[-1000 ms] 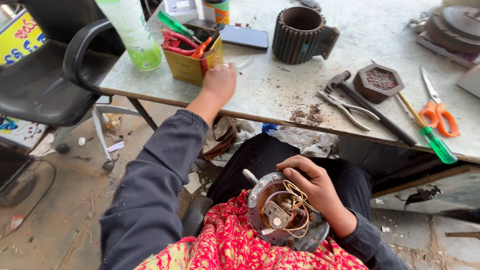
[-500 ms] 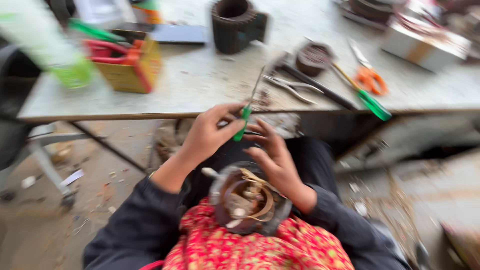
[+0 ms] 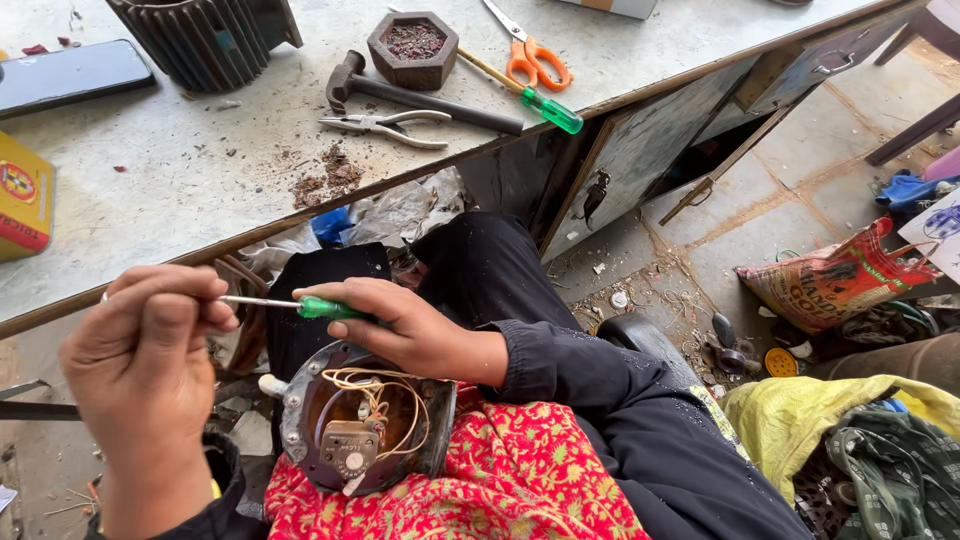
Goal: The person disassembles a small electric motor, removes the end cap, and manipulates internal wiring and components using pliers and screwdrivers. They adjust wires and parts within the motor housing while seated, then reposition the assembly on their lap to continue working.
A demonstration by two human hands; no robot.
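The person is holding a small green-handled screwdriver (image 3: 290,304) between both hands above the lap: the left hand (image 3: 145,345) is pinching the thin metal shaft near its tip with curled fingers, while the right hand (image 3: 410,325) is closing around the green handle. Just below them a round electric motor end cover (image 3: 360,425), with copper wires and a small switch block inside, is resting on a red floral cloth (image 3: 500,480) across the knees. On the grey workbench (image 3: 180,190) a yellow and red box (image 3: 22,195) is sitting at the left edge, a dark phone (image 3: 70,75) is lying flat behind it, and a hammer (image 3: 420,95), pliers (image 3: 385,125) and orange scissors (image 3: 530,60) are lying near the front edge. To the right, a printed red and tan sack (image 3: 840,280) is slumping on the tiled floor (image 3: 790,170), which is lying open beside the bench's hanging cabinet door (image 3: 640,150).
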